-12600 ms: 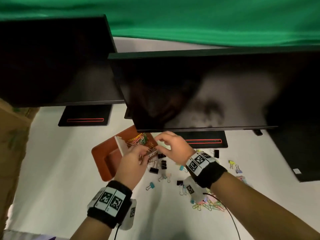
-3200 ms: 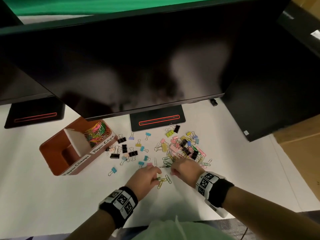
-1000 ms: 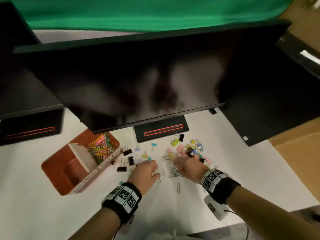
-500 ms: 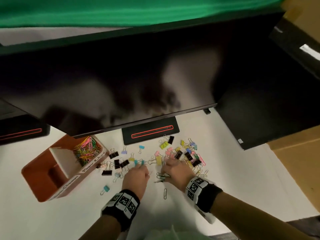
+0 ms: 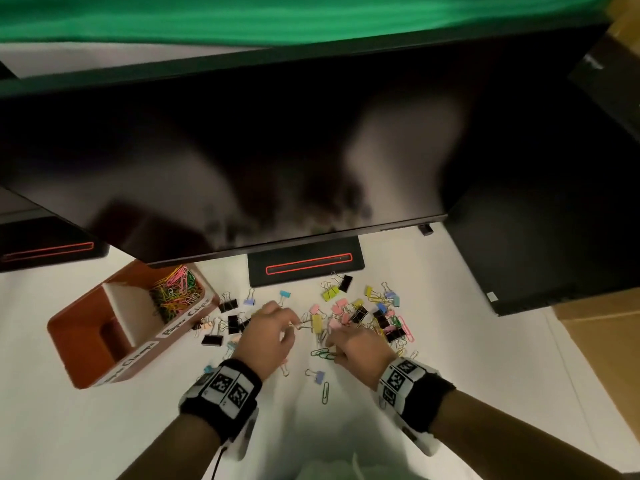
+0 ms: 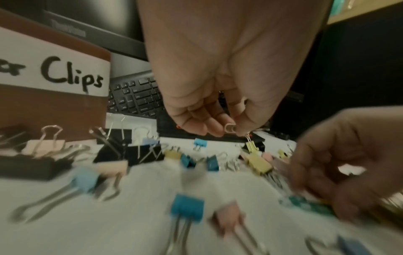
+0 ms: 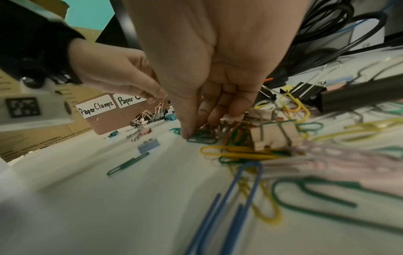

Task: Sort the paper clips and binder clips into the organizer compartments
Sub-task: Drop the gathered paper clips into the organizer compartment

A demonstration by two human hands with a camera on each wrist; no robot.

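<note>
The brown organizer (image 5: 86,344) stands at the left, with coloured paper clips (image 5: 175,296) heaped in its far compartment. Its labels (image 7: 96,107) read "Paper Clamps" and "Paper Clips". Loose binder clips (image 5: 360,315) and paper clips lie scattered on the white table. My left hand (image 5: 292,323) pinches a pink paper clip (image 6: 230,128). The wire handle of a yellow binder clip (image 6: 258,162) reaches up to its thumb tip. My right hand (image 5: 332,351) pinches a green paper clip (image 7: 202,138) that lies on the table.
A black monitor (image 5: 242,150) overhangs the table, its stand base (image 5: 306,266) just behind the clips. A second monitor (image 5: 554,237) is at the right, and a cardboard box (image 5: 606,334) beyond it. A lone green paper clip (image 5: 325,393) lies near my wrists.
My left hand has moved a little right and forward to the yellow binder clip's handle. My right hand has stayed on the green paper clips.
</note>
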